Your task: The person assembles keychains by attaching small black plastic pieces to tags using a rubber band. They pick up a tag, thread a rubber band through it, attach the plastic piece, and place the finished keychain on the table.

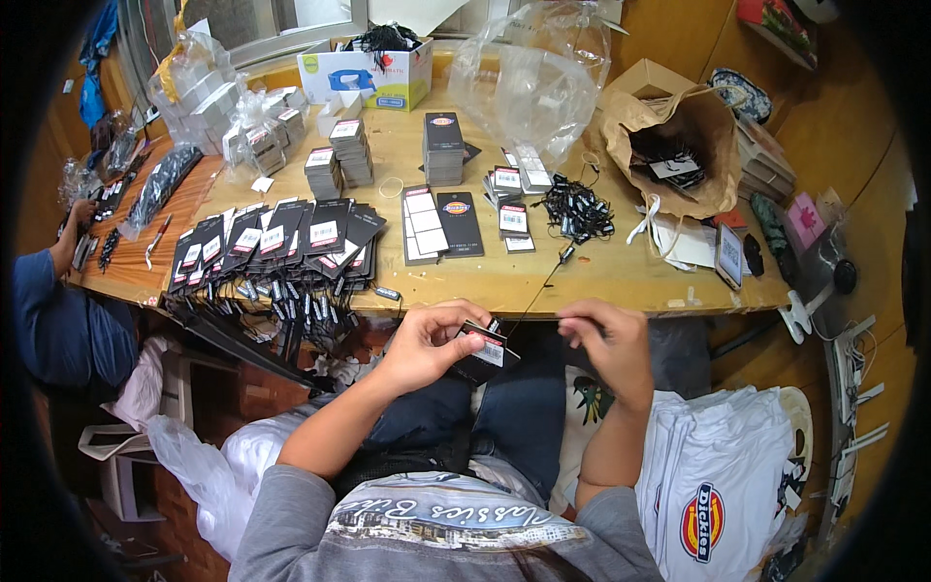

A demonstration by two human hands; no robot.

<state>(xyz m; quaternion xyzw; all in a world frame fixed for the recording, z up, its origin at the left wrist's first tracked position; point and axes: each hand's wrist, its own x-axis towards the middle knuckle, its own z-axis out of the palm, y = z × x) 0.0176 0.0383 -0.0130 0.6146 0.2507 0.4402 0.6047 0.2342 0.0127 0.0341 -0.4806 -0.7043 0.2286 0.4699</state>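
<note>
My left hand is closed on a few black hang tags, held above my lap just off the table's front edge. A white label with a red strip shows on the top tag. My right hand is raised to the right of them, with thumb and fingers drawn together; whether something small is pinched there cannot be made out. A thin black string runs from the tags up towards a tangled pile of black tag strings on the table. Small stacks of labels stand left of that pile.
Many strung black tags lie fanned at the table's front left, their cords hanging over the edge. Taller tag stacks stand behind. A paper bag and a phone are at right; white shirts lie below. Another person sits far left.
</note>
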